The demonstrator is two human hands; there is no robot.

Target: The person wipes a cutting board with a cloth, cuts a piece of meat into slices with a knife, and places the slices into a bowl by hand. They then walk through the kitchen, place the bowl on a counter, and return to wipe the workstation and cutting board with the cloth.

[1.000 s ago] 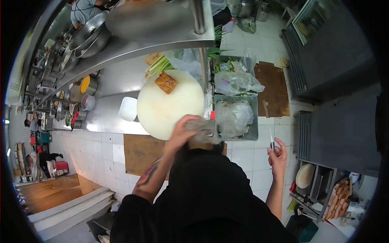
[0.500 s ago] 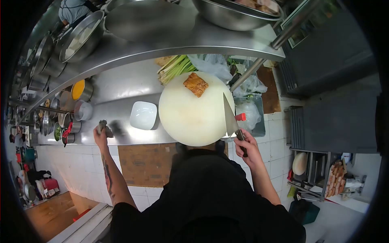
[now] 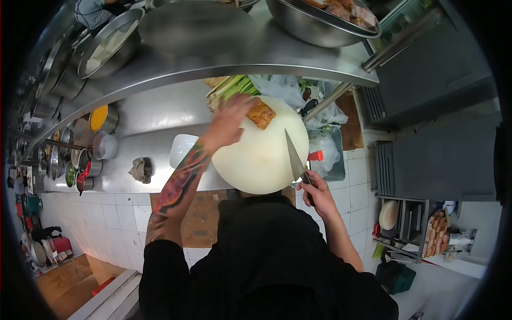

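My left hand (image 3: 230,124), somewhat blurred, stretches over the left side of the round white cutting board (image 3: 255,165). Its fingers are extended, with the thumb apart, and their tips come right at a browned slab of meat (image 3: 263,116). That slab lies near the board's far edge. Wrapped around a knife handle, my right hand (image 3: 319,194) is at the board's near right edge. The kitchen knife's blade (image 3: 293,156) points away from me over the right part of the board. Partly behind my left forearm is a white square bowl (image 3: 181,148).
A crumpled grey cloth (image 3: 141,170) lies on the steel counter at left. Green stalks (image 3: 234,85) and plastic bags (image 3: 280,88) sit behind the board. Overhead runs a steel shelf (image 3: 224,64) with metal bowls. Pots and containers (image 3: 104,118) stand farther left.
My left hand has let go of the grey cloth and moved right, across the board to the meat. The knife has shifted slightly left, its blade now farther over the board.
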